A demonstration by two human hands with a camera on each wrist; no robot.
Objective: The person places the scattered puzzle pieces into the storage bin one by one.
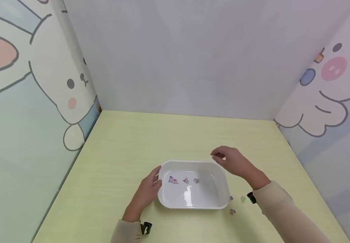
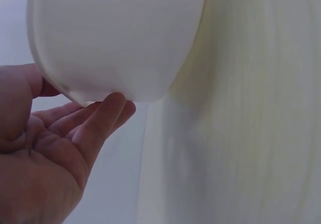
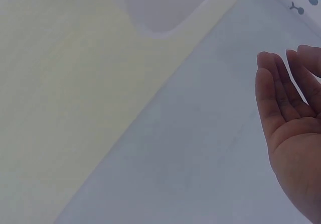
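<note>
A white rectangular basin [image 1: 193, 205] with rounded corners rests on the pale yellow-green tabletop. Inside it lie three small colourful cutouts, among them a pink one [image 1: 173, 180] on the left. My left hand [image 1: 146, 191] grips the basin's left end; in the left wrist view its fingers [image 2: 103, 121] touch the outer wall while the thumb is partly hidden by the rim. Above the basin's far right corner, my right hand [image 1: 231, 161] hovers with relaxed fingers. The right wrist view shows its fingers [image 3: 271, 91] fairly straight, and I see nothing held in them.
On the table right of the basin lie a green cutout [image 1: 243, 199], a darker cutout [image 1: 233, 212] and a small purple one [image 1: 231, 198] close to the basin's edge. A plain pale wall [image 1: 187, 67] stands behind, with cartoon-printed walls [image 1: 53, 67] at both sides.
</note>
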